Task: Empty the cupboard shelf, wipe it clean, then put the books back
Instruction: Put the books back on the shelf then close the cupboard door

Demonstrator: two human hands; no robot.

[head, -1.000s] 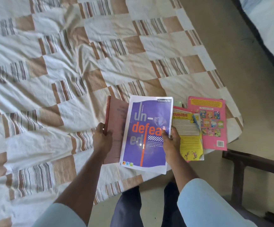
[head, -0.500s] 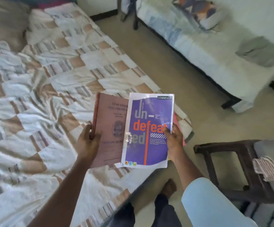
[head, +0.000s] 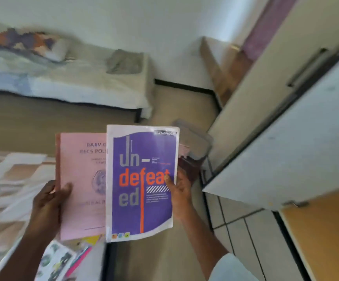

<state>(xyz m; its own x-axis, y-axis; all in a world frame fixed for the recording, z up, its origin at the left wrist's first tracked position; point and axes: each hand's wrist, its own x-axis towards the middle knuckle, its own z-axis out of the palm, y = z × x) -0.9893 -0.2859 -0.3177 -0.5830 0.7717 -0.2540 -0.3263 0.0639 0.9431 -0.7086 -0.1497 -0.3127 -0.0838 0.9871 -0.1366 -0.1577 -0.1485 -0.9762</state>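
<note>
I hold two books up in front of me. My left hand (head: 49, 201) grips the left edge of a pink record book (head: 79, 179), thumb on its cover. My right hand (head: 179, 191) grips the right edge of a purple book (head: 142, 179) with orange and grey lettering, which overlaps the pink one. Several other books (head: 63, 258) lie below on the corner of the patterned bed (head: 8, 179). At the right an open cupboard door (head: 286, 149) stands out, with a bare wooden shelf (head: 322, 236) low behind it.
A second bed (head: 63, 82) with a pillow and folded grey cloth stands along the far wall. A chair or stool with a clear lidded box (head: 195, 142) is partly hidden behind the purple book. Tan floor lies between the beds.
I have lifted both books off the patterned bed and turned right, from the bed toward the cupboard. Both grips are unchanged.
</note>
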